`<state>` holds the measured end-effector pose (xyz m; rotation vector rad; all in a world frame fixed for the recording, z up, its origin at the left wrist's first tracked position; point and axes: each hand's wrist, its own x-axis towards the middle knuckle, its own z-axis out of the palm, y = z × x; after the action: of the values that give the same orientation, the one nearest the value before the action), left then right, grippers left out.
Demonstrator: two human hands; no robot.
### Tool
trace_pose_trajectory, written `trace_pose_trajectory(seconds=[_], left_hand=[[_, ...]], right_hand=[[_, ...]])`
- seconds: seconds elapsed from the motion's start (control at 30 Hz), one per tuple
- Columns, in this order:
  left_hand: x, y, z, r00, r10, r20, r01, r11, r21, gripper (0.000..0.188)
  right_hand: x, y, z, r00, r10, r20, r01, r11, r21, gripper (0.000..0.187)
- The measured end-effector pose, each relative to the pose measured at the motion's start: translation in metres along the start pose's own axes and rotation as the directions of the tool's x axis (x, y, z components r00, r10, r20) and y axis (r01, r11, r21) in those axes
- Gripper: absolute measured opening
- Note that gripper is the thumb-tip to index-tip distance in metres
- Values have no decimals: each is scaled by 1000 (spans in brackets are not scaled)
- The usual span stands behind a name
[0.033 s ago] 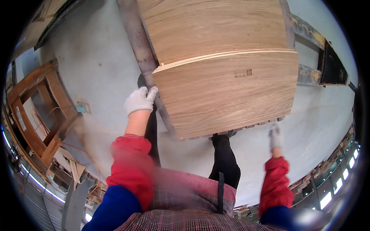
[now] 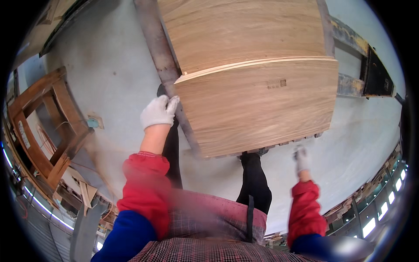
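Note:
A stack of thin wood-grain boards lies in front of me, with a small dark printed mark on its top face. At its left edge is my left hand, in a white glove, fingers curled together close to the board's side and a grey metal bar. Whatever may be between those fingers is hidden. My right hand, also gloved, hangs off the near right corner of the stack, apart from it. Motion smears its fingers, and their tips look dark.
Behind the near stack lies another wood-grain board surface. A worn metal frame with a black triangular end juts out at the right. On the left stands a brown wooden frame. My black-clad legs are by the stack's near edge.
My right hand has moved a little to the left and slightly nearer to me. The left hand stays at the stack's left edge, nearly still.

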<state>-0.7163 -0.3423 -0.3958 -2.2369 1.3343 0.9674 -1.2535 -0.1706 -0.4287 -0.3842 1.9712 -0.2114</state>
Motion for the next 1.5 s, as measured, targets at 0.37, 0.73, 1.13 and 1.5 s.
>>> trace_pose_trajectory(seconds=[0.37, 0.73, 1.13, 1.5], left_hand=[[80, 52, 8, 822, 425, 379, -469, 883, 27, 70], [82, 56, 6, 817, 412, 404, -469, 882, 48, 69], [84, 333, 57, 685, 698, 207, -720, 692, 48, 76], [129, 376, 92, 795, 562, 228, -551, 826, -116, 78]], right_hand=[[-95, 28, 293, 860, 322, 396, -466, 178, 867, 38], [-98, 16, 288, 876, 273, 399, -466, 262, 845, 40], [48, -10, 112, 970, -11, -242, 231, 349, 908, 49], [34, -28, 94, 986, 128, -104, 73, 225, 972, 61]])
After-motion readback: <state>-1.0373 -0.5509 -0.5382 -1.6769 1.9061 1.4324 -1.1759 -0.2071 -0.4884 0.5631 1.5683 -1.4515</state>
